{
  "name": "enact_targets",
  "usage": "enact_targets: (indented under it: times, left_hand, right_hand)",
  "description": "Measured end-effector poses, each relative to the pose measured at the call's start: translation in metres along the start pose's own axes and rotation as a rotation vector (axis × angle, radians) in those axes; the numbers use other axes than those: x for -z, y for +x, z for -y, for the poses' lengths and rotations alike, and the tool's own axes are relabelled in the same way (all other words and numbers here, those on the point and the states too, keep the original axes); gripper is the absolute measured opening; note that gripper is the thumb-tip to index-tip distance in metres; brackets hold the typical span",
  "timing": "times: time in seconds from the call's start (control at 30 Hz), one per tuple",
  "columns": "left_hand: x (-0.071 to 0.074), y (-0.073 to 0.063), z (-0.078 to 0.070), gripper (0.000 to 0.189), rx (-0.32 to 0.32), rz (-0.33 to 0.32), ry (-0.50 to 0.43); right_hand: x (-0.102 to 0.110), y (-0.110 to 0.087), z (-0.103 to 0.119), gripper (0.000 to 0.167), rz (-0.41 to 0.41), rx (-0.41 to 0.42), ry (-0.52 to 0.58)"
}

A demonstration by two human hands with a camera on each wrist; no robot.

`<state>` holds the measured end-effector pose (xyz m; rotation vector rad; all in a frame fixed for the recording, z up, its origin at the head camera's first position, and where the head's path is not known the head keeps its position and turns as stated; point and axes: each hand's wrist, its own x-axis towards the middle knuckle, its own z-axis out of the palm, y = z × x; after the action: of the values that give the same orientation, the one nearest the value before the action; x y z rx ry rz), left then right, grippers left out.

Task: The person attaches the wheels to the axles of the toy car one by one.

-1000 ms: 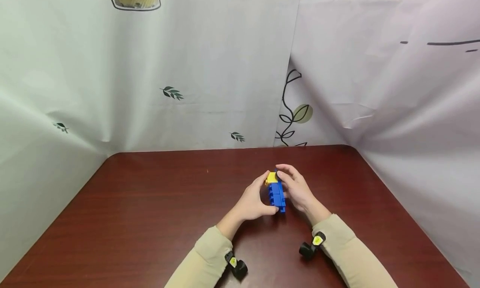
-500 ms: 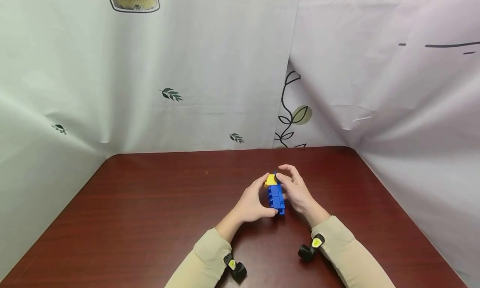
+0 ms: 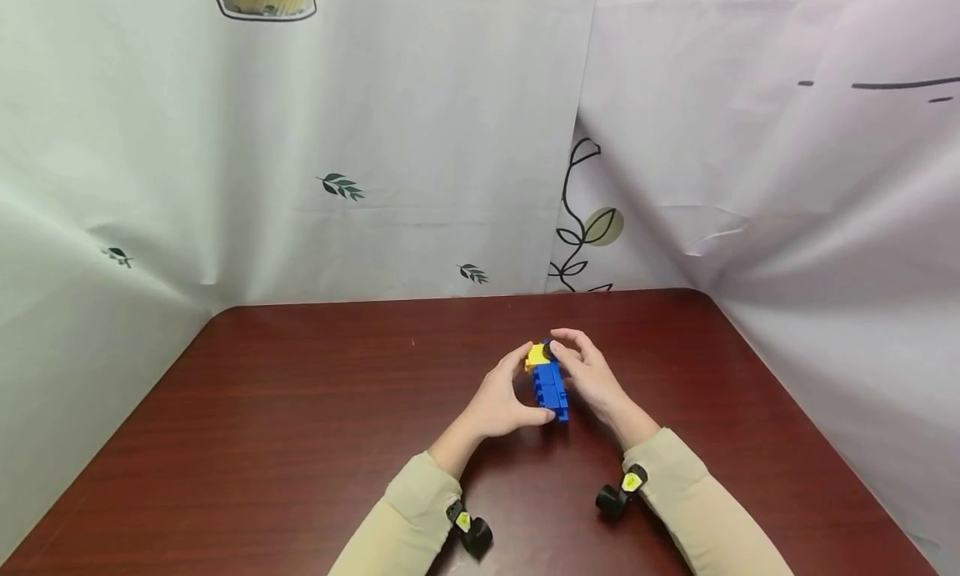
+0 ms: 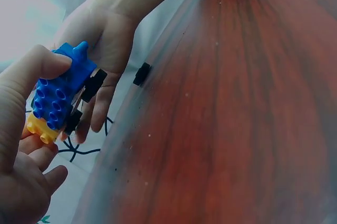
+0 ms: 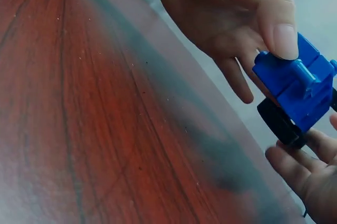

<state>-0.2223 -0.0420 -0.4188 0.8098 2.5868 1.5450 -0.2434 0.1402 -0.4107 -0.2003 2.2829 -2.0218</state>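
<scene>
A small toy car of blue and yellow building blocks is held above the table. My left hand grips it lengthwise: the thumb presses the near blue end and the fingers reach the yellow block at the far end. On the other side, my right hand pinches near a black wheel with thumb and fingers. Studs on the blue block face the left wrist camera. A large black tyre shows in the right wrist view, close to the right fingertips. The car's far side is partly hidden by the hands.
The reddish-brown wooden table spreads under both arms. A pale printed cloth hangs behind and along the sides. Each sleeve bears a black wrist camera, one at the left and one at the right.
The toy car and both hands have shifted very slightly to the left. Both hands stay on the car, and the head view has tilted a little.
</scene>
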Motion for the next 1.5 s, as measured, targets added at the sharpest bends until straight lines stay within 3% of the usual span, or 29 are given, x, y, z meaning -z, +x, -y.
enact_targets:
  times: [0.23,0.47,0.63,0.93,1.0,1.17,1.3,1.5]
  left_hand:
    - [0.001,0.002,0.006,0.100,0.084,0.005,-0.015]
    - [0.006,0.002,0.014,0.098,0.155,-0.008,-0.049]
    - [0.011,0.001,0.018,0.096,0.183,-0.013,-0.061]
    - [0.012,0.001,0.021,0.094,0.180,-0.008,-0.099]
    - [0.013,0.000,0.014,0.093,0.182,-0.009,-0.104]
    - [0.014,0.000,0.014,0.093,0.183,-0.014,-0.103]
    - [0.013,0.001,0.021,0.094,0.183,-0.013,-0.093]
    - [0.012,0.002,0.024,0.093,0.176,-0.013,-0.091]
  right_hand:
    - [0.026,0.001,0.006,0.049,0.015,0.094,-0.127]
    - [0.065,-0.002,-0.002,0.040,0.065,0.104,-0.364]
    - [0.083,0.000,-0.010,0.037,0.156,0.100,-0.438]
    - [0.093,-0.004,-0.014,0.038,0.269,0.060,-0.573]
    - [0.092,-0.005,-0.014,0.034,0.277,0.071,-0.620]
    - [0.086,-0.006,-0.013,0.018,0.255,0.112,-0.732]
    - [0.083,-0.006,-0.014,0.012,0.221,0.124,-0.733]
    - [0.080,-0.005,-0.015,0.017,0.164,0.080,-0.572]
